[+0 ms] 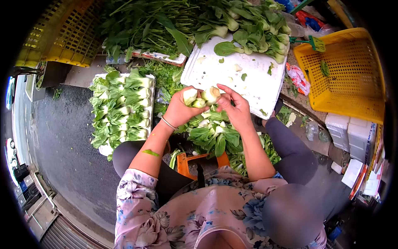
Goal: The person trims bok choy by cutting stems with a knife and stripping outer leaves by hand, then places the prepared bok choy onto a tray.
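Note:
Over the front edge of a white foam board (195, 72), my left hand (182, 108) is closed round several heads of bok choy (190, 96), their pale bases facing up. My right hand (236, 108) has its thumb and fingers on the base of another bok choy (212, 95) in the same bunch. A bracelet (169, 123) circles my left wrist, and a scrap of green leaf (151, 152) sticks to that forearm. Below my hands lies a heap of leafy bok choy (215, 135); the leaves of the held heads are hard to separate from it.
More bok choy (265, 31) is piled on the board's far end. On the left, a foam tray (151, 89) carries neat rows of bok choy. A yellow crate (348, 74) stands at right, another crate (78, 31) at upper left. An orange stool (182, 164) sits between my knees.

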`<control>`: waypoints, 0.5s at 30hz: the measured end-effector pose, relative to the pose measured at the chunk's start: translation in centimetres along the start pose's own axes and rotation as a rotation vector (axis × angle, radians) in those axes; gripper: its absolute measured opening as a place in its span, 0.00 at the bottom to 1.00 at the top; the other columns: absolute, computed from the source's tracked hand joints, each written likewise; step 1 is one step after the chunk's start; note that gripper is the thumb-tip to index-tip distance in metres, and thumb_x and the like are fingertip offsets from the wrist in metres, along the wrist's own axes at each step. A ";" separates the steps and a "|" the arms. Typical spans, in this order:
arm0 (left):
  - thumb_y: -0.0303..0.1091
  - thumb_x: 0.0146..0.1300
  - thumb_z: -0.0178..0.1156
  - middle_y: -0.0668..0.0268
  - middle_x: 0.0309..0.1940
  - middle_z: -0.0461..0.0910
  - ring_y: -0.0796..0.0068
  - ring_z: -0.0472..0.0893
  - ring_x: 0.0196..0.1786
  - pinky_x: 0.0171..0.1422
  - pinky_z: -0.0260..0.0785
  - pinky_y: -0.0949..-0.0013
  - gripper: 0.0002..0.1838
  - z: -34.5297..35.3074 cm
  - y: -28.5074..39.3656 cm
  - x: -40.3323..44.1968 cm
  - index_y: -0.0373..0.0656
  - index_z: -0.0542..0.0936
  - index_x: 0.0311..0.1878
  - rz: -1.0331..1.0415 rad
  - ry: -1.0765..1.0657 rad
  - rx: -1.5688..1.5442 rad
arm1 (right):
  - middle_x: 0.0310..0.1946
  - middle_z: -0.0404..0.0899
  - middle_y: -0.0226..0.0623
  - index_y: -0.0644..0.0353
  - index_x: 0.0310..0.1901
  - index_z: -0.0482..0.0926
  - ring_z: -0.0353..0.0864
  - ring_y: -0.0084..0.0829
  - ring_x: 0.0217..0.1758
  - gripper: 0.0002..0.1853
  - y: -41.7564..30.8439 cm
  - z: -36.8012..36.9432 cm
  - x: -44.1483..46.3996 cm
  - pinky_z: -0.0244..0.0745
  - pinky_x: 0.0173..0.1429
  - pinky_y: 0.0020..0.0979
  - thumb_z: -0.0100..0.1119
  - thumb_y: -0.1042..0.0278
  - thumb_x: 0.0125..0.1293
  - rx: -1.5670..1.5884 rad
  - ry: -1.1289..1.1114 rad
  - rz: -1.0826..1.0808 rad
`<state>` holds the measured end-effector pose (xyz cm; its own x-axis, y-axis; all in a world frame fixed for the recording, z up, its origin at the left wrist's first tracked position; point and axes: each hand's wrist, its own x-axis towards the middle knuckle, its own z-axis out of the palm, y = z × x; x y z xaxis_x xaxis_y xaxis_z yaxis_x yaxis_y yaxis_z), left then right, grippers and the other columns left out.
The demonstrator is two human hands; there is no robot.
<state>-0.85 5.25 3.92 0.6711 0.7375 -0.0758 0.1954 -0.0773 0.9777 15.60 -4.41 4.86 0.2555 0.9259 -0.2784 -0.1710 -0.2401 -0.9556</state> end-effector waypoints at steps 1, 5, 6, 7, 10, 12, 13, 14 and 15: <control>0.25 0.40 0.71 0.71 0.32 0.77 0.80 0.75 0.37 0.48 0.67 0.71 0.17 -0.2 0.3 -0.2 0.43 0.71 0.30 -0.148 -0.075 -0.223 | 0.35 0.74 0.29 0.62 0.58 0.68 0.73 0.18 0.37 0.24 -0.5 -0.4 -0.3 0.70 0.42 0.20 0.60 0.68 0.59 -0.003 0.001 -0.001; 0.23 0.41 0.71 0.75 0.28 0.74 0.85 0.71 0.34 0.39 0.67 0.78 0.18 -0.5 0.0 -0.5 0.44 0.70 0.31 -0.173 -0.144 -0.335 | 0.38 0.74 0.31 0.67 0.63 0.59 0.71 0.19 0.43 0.28 -1.5 -0.8 -1.4 0.65 0.49 0.19 0.53 0.66 0.64 -0.042 -0.168 -0.008; 0.23 0.41 0.72 0.76 0.28 0.73 0.86 0.70 0.33 0.38 0.66 0.78 0.19 -0.6 0.1 -0.6 0.44 0.70 0.31 -0.193 -0.163 -0.349 | 0.41 0.74 0.33 0.67 0.63 0.57 0.72 0.21 0.45 0.29 -2.1 -0.3 -1.7 0.65 0.51 0.21 0.53 0.66 0.64 -0.089 -0.212 -0.067; 0.23 0.41 0.72 0.76 0.28 0.73 0.86 0.70 0.33 0.38 0.66 0.78 0.19 -0.7 0.3 -0.6 0.44 0.70 0.31 -0.193 -0.167 -0.350 | 0.45 0.74 0.36 0.68 0.64 0.55 0.72 0.22 0.46 0.31 -2.4 0.1 -1.9 0.65 0.52 0.23 0.54 0.66 0.63 -0.137 -0.255 -0.127; 0.25 0.41 0.72 0.78 0.26 0.69 0.86 0.67 0.33 0.37 0.63 0.79 0.19 -0.9 0.5 -0.7 0.46 0.69 0.31 -0.159 -0.191 -0.316 | 0.50 0.72 0.40 0.70 0.64 0.53 0.71 0.24 0.50 0.33 -2.2 0.2 -2.0 0.65 0.54 0.25 0.56 0.66 0.62 -0.173 -0.265 -0.061; 0.25 0.41 0.72 0.78 0.26 0.68 0.86 0.66 0.33 0.37 0.63 0.79 0.19 -1.3 0.4 -0.7 0.46 0.69 0.31 -0.179 -0.230 -0.295 | 0.49 0.73 0.39 0.70 0.63 0.57 0.72 0.24 0.50 0.32 -1.9 0.2 -1.9 0.66 0.53 0.24 0.58 0.67 0.61 -0.148 -0.274 -0.062; 0.26 0.41 0.72 0.78 0.26 0.68 0.86 0.66 0.33 0.37 0.63 0.79 0.19 -1.5 0.5 -0.8 0.46 0.69 0.30 -0.195 -0.268 -0.273 | 0.49 0.73 0.39 0.70 0.63 0.57 0.72 0.24 0.50 0.32 -1.6 0.1 -1.9 0.66 0.53 0.24 0.58 0.67 0.61 -0.146 -0.274 -0.057; 0.27 0.41 0.73 0.79 0.26 0.68 0.86 0.66 0.32 0.37 0.62 0.79 0.19 -1.6 0.4 -0.9 0.46 0.69 0.30 -0.182 -0.282 -0.265 | 0.48 0.74 0.38 0.69 0.62 0.59 0.72 0.23 0.49 0.31 -1.4 -0.2 -1.9 0.67 0.52 0.24 0.58 0.67 0.60 -0.132 -0.287 -0.035; 0.27 0.41 0.73 0.79 0.26 0.68 0.86 0.66 0.32 0.37 0.62 0.79 0.19 -1.7 0.3 -1.0 0.46 0.69 0.30 -0.186 -0.283 -0.266 | 0.47 0.75 0.37 0.69 0.61 0.61 0.73 0.23 0.48 0.29 -1.2 -0.3 -2.0 0.67 0.51 0.24 0.58 0.67 0.60 -0.118 -0.300 -0.013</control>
<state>-2.65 5.61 4.64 0.8191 0.5062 -0.2700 0.1653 0.2425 0.9560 15.64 -6.04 6.54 -0.0383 0.9696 -0.2417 -0.0533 -0.2435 -0.9684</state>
